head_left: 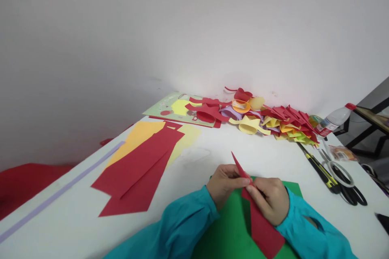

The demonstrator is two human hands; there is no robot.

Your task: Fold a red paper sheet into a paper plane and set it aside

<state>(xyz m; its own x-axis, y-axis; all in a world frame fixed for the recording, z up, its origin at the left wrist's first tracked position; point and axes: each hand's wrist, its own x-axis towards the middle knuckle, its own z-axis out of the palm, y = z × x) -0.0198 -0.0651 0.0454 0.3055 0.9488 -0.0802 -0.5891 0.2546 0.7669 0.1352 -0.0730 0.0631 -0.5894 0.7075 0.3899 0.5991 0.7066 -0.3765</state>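
A strip of red paper (263, 226), folded to a narrow point at its upper end, is held between both hands. My left hand (226, 184) pinches it near the pointed end. Close beside it, my right hand (272, 200) grips the paper's right edge with thumb and fingers. The lower part of the strip hangs over a green sheet (231, 226) that lies on the table under my hands. Whether the paper's lower end touches the green sheet, I cannot tell.
Red sheets (142, 170) overlap orange paper (135, 135) on the left, near a long purple strip (60, 188). Folded paper pieces (288, 121) are heaped along the wall. A utility knife (319, 170), scissors (348, 186), a tape roll (349, 176) and a bottle (334, 119) lie right.
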